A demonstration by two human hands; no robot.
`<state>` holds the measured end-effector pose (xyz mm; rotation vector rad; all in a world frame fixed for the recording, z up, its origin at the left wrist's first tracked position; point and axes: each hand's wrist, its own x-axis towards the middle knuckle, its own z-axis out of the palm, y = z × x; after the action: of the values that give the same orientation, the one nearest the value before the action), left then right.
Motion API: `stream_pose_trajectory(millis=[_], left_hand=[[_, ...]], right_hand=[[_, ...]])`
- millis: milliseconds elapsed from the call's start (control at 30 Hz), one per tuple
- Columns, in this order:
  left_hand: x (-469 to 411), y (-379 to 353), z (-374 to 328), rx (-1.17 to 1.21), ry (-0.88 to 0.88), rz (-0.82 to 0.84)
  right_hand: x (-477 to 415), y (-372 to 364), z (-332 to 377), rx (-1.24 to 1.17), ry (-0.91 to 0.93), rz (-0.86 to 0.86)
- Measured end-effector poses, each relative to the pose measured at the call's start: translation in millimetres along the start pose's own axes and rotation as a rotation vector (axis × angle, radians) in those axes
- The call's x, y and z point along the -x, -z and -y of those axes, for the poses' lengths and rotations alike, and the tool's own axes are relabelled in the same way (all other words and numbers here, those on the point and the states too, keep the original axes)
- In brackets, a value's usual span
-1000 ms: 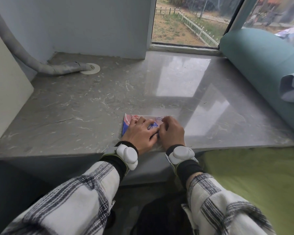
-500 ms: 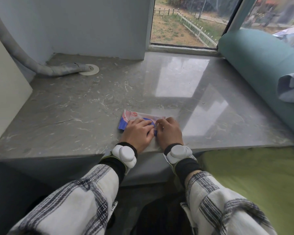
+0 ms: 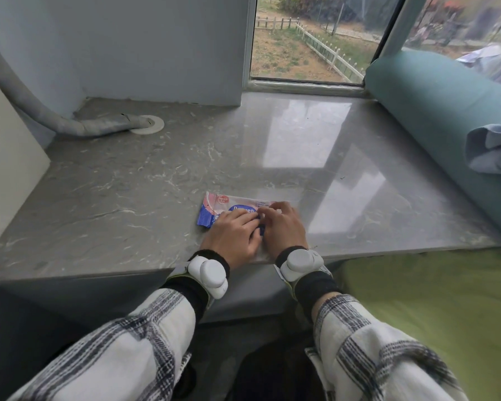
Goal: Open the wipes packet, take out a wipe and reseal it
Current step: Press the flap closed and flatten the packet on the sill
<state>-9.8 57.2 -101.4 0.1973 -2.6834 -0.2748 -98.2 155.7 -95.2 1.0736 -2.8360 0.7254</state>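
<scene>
A pink and blue wipes packet (image 3: 219,206) lies flat on the grey marble sill (image 3: 156,183), close to its front edge. My left hand (image 3: 233,237) rests on the packet's near left part, fingers curled over it. Touching it, my right hand (image 3: 282,230) covers the right part, fingertips pinched at the packet's blue middle label. Most of the packet is hidden under both hands, and I cannot tell whether its flap is lifted. No wipe shows.
A wrapped grey pipe (image 3: 99,127) enters a white floor ring at the back left. A teal bolster (image 3: 446,111) with blue cloth (image 3: 495,149) lines the right side. Green bedding (image 3: 434,299) lies below the sill at right. A window stands behind.
Both hands have slid a little toward me on the packet, uncovering more of its far edge and blue label. The packet stays in the same place.
</scene>
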Motion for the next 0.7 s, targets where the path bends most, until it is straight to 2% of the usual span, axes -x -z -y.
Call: stream_pose_trajectory(millis=[433, 533, 633, 700], left_hand=[[-6.3, -6.3, 6.5, -0.096, 0.266, 0.001], [-6.5, -6.0, 5.9, -0.070, 0.232, 0.007], [-5.5, -4.9, 3.7, -0.042, 0.099, 0.026], [-5.1, -3.9, 2.3, -0.051, 0.074, 0.039]], right_hand=[[-1.2, -0.5, -1.2, -0.022, 0.009, 0.012], [-0.8, 0.0, -0.5, -0.035, 0.007, 0.013], [-0.3, 0.0, -0.3, -0.035, 0.008, 0.008], [0.1, 0.2, 0.0, -0.035, 0.006, 0.005]])
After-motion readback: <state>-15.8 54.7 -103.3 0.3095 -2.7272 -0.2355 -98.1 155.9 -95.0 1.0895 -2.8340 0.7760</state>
